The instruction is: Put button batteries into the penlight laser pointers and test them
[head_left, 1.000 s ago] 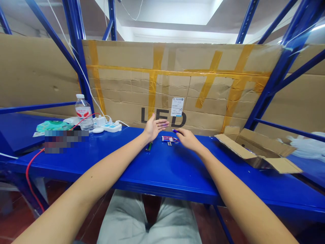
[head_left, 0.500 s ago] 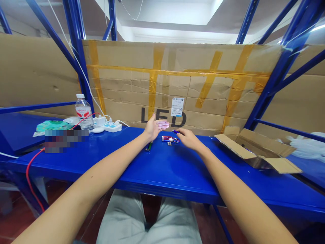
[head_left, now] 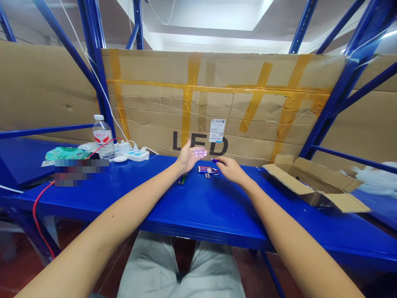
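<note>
My left hand (head_left: 187,157) is held above the blue table with its palm turned right, thumb up and fingers stretched out, holding nothing. A purplish glow lies on its fingers. My right hand (head_left: 231,169) grips a small dark-purple penlight (head_left: 214,160), whose tip points at the left palm without touching it. Below, between the hands, lie several red and blue metallic tubes (head_left: 204,169) side by side. Several tiny silver pieces (head_left: 207,175), perhaps button cells, are in front of them. Green and dark slim tubes (head_left: 183,179) rest under my left wrist, partly hidden.
An open cardboard box (head_left: 310,182) stands on the right. At left are a water bottle (head_left: 103,138), a white power strip (head_left: 136,155), a green packet (head_left: 66,153) and a red cable (head_left: 35,207). A taped cardboard panel (head_left: 155,107) backs the blue table (head_left: 201,211).
Almost nothing differs. The view has shifted very slightly; both hands keep their pose, and the penlight stays in my right hand with the glow on the left fingers.
</note>
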The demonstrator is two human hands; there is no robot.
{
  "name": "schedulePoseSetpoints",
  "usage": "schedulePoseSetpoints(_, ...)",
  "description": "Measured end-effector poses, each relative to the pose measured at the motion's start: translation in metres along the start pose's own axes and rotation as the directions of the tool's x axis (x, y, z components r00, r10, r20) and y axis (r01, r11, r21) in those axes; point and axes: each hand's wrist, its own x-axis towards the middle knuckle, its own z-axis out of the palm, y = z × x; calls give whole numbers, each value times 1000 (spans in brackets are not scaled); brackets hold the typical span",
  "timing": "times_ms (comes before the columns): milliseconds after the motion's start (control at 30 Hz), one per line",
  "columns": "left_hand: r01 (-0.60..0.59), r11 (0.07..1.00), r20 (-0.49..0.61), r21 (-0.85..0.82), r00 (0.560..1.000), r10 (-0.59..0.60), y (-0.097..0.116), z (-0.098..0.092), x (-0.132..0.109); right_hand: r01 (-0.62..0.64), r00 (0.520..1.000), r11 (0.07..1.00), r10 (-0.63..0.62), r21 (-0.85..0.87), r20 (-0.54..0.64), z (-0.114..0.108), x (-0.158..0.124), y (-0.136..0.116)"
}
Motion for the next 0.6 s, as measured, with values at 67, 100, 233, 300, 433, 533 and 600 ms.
schedulePoseSetpoints(67, 5, 1000, -11, -12, 1000, -5, 1, 1, -1, 0, 1000, 1000, 0, 3, -2, 0, 0, 0)
schedulePoseSetpoints(100, 8, 1000, -18, -18, 1000, -8, 1, 2, -1, 2, 1000, 1000, -2, 9, -3, 0, 0, 0)
schedulePoseSetpoints(233, 13, 999, -8, -46, 1000, -13, 1, 1, -2, 24, 999, 998, -23, 50, -24, 2, 0, 1)
schedulePoseSetpoints(300, 12, 999, 10, -51, 1000, -12, 1, 1, -2, 40, 999, 998, -38, 51, -29, 3, 1, 1)
schedulePoseSetpoints(433, 15, 999, 31, -45, 999, -14, 1, -1, -2, 25, 998, 998, -21, 62, -52, -1, 1, 1)
schedulePoseSetpoints(533, 15, 999, 21, -40, 1000, -14, 1, -1, -2, 17, 995, 998, -12, 53, -98, -5, 2, 2)
schedulePoseSetpoints(600, 16, 999, 5, -35, 1000, -16, 1, 0, -2, 20, 993, 999, -16, 34, -117, -6, 2, 3)
